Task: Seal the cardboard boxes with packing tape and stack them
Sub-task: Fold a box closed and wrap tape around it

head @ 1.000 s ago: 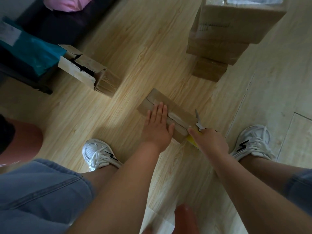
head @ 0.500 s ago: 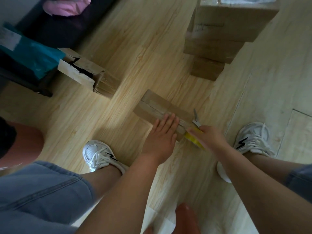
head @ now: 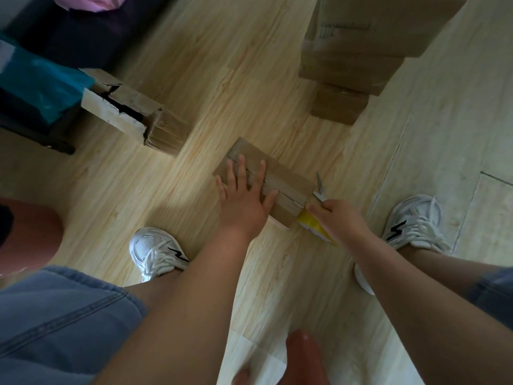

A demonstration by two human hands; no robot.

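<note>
A small flat cardboard box lies on the wooden floor between my feet, with a tape strip along its top seam. My left hand presses flat on the box's left half, fingers spread. At the box's right end my right hand grips a yellow tape roll together with scissors, whose blades point up past the box's corner. A stack of three sealed boxes stands at the upper right.
An open, torn cardboard box lies on the floor at the left, next to a teal bag and dark furniture. My white shoes flank the work spot. White paper lies at the bottom edge.
My left hand slid left along the box's top, from its right half to its left half. The right hand with roll and scissors stayed at the box's right end.
</note>
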